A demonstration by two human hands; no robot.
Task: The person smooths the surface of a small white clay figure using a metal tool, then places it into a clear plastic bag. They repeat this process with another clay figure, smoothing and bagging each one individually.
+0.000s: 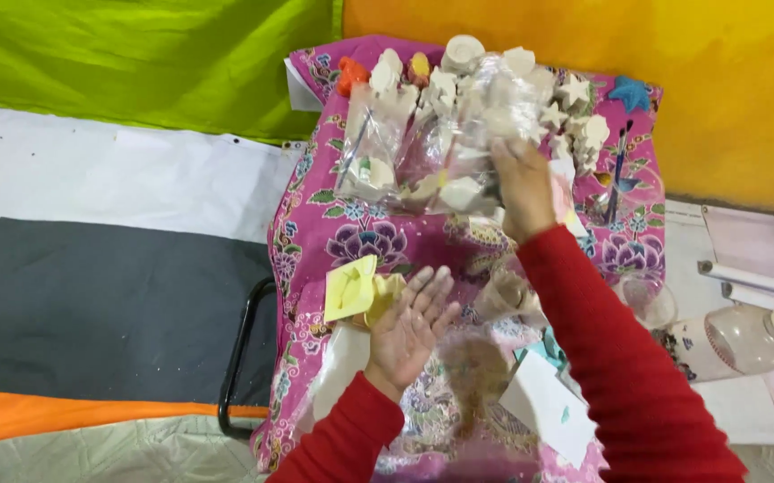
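Note:
My right hand [524, 186] reaches forward and grips a bunch of clear plastic bags [431, 148] that hold white plaster figures, lifted above the table. My left hand [409, 326] hovers palm up with its fingers spread, holding nothing, just right of a yellow mould [351, 288]. Both arms wear red sleeves. More white plaster shapes [575, 121], stars among them, lie at the far end of the table covered with a pink flowered cloth [311, 224].
An orange figure [351, 73] and a blue star [630, 93] lie at the far edge. Paintbrushes stand in a clear cup [617, 183]. A clear plastic bottle [735, 340] lies at the right. White paper cards [552, 402] rest near me.

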